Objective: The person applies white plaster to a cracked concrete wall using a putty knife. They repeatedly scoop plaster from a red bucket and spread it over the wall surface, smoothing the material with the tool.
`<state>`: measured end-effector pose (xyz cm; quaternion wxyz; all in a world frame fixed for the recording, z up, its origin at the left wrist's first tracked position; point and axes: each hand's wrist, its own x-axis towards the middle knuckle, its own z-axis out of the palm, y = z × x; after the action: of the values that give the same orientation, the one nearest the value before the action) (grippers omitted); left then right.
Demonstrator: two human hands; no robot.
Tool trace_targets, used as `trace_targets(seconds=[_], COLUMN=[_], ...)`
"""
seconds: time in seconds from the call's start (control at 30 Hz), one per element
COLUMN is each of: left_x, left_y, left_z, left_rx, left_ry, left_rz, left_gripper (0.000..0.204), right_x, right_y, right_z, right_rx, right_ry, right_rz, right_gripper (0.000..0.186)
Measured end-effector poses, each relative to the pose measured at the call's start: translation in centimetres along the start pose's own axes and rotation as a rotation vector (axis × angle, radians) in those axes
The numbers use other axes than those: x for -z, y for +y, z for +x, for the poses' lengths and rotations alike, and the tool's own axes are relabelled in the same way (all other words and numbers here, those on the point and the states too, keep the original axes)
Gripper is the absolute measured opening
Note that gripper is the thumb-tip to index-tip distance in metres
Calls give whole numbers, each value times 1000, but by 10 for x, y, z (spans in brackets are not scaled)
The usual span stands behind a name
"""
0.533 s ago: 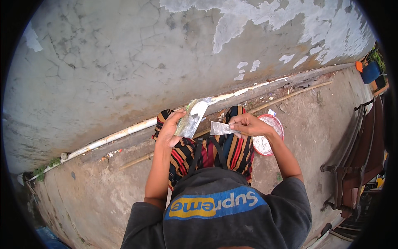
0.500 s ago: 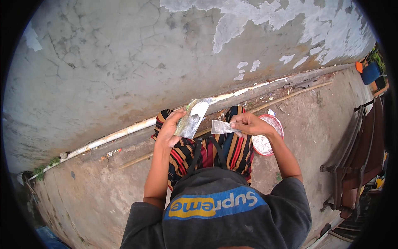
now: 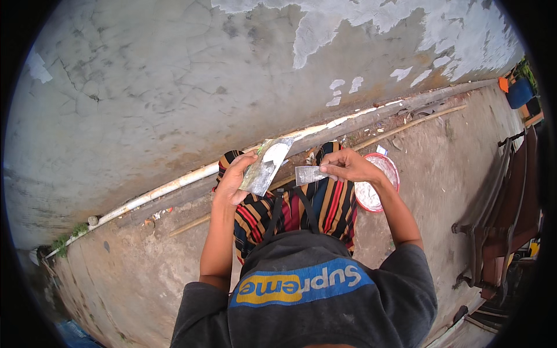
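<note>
My left hand (image 3: 233,180) grips a thin rectangular board (image 3: 256,181) by its left edge, fingers beneath and thumb along the side. A lump of white paste (image 3: 276,152) lies on the board's upper part, and grey smears cover the rest. Pinched between the thumb and fingers of my right hand (image 3: 347,166) is a small pale flat scraper (image 3: 307,174), its wide edge toward the board but apart from it. Beside my right forearm, on the ground, stands a red-rimmed tub (image 3: 397,174) with white paste inside, partly hidden by the arm.
A cracked grey wall (image 3: 162,87) with white patches (image 3: 371,23) rises ahead. Along its foot runs a white pipe (image 3: 168,188), and a long wooden pole (image 3: 418,122) lies on the ground near it. A brown slatted bench (image 3: 502,214) stands at the right.
The view has shifted slightly. The board is tilted a little differently, and my right hand with the scraper has shifted only slightly. Both grips are the same.
</note>
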<state>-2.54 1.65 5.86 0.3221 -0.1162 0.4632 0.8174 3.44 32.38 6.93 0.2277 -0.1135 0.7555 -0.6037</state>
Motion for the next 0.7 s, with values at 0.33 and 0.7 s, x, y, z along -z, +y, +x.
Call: trace_targets(seconds=[0.33, 0.7], left_x=[-4, -7], left_y=[-6, -8], left_z=[-2, -6], left_rx=[-3, -30], left_ry=[18, 8], left_rz=[37, 76], left_gripper=[30, 29], right_x=[4, -2], right_y=[-35, -50], right_z=[-6, -4], right_rx=[123, 150], right_ry=[310, 467], right_rz=[-252, -579], right_gripper=[25, 23])
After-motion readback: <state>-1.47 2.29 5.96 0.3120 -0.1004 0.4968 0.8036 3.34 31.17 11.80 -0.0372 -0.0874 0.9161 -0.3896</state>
